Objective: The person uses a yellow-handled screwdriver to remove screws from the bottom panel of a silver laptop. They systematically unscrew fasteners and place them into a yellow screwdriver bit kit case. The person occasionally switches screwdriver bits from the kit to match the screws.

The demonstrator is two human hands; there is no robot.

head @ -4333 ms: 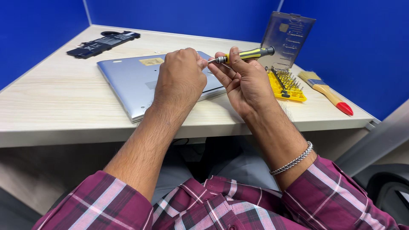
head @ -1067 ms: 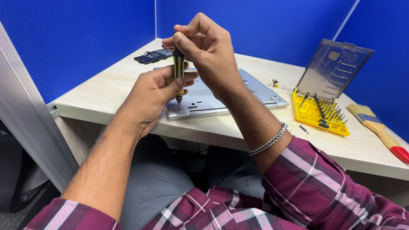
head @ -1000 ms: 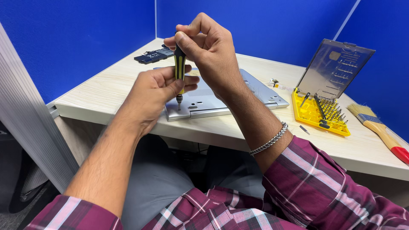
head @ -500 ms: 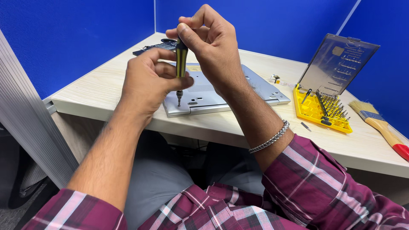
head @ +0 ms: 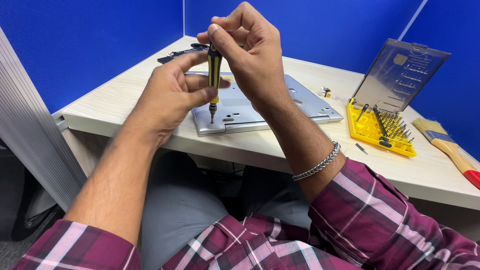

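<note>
From the head view, our right hand (head: pixel 250 47) pinched the top of the screwdriver (head: pixel 214 75), fingers closed round its black and yellow handle. The screwdriver stood nearly upright, its tip just above the near left corner of the laptop (head: pixel 260 107). Our left hand (head: pixel 172 97), at nine o'clock from the screwdriver, steadied the lower handle, thumb and forefinger closed on it.

The laptop lay bottom up on the desk (head: pixel 115 95), silver, with a pale rectangular label near its middle, partly hidden by the right hand. At three o'clock from it sat the bit case (head: pixel 380 131): a yellow tray of bits with its grey see-through lid (head: pixel 402 75) propped open, a small yellow square sticker in the lid's upper part. One loose bit (head: pixel 361 148) lay on the desk just beside the tray, at its seven o'clock. A brush (head: pixel 447 147) with a wooden, red-tipped handle lay at three o'clock from the tray. A flat black part (head: pixel 175 54) lay at eleven o'clock from the laptop, beyond the left hand. Blue partitions (head: pixel 90 40) walled the desk.
</note>
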